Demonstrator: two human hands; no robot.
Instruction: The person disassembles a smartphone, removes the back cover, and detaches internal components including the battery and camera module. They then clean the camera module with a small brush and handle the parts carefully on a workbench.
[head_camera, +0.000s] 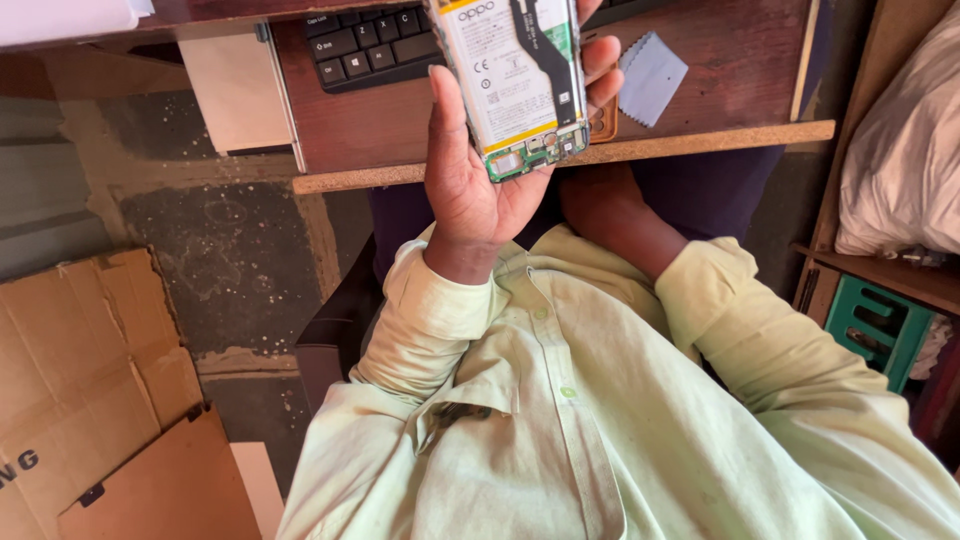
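White and green — that is the open back of a phone (515, 80), with its cover off, so a big white battery and small green boards show. It is held up in front of the desk, its top cut off by the picture's edge. The left hand (480, 170) has it: the palm sits behind it, the thumb runs up its left side, and the fingertips (603, 60) curl round its right side, closed snug on it.

The right hand (600, 205) is lower, in the shade under the shelf edge. It is dark there, so I cannot tell if it is open or closed, or if it holds a thing.

Behind the phone is a brown wooden pull-out shelf (720, 90). On it lie a black keyboard (370, 45) and a small pale blue cloth (652, 78) with a zigzag edge.

Both arms wear a pale green shirt (560, 420) with buttons.

The floor (220, 250) is grey, rough and speckled. Flat brown cardboard (90, 390) lies at the left. At the right is a green plastic crate (880, 330) — what is in it is too dark to see — and above it a white cloth bundle (905, 150).
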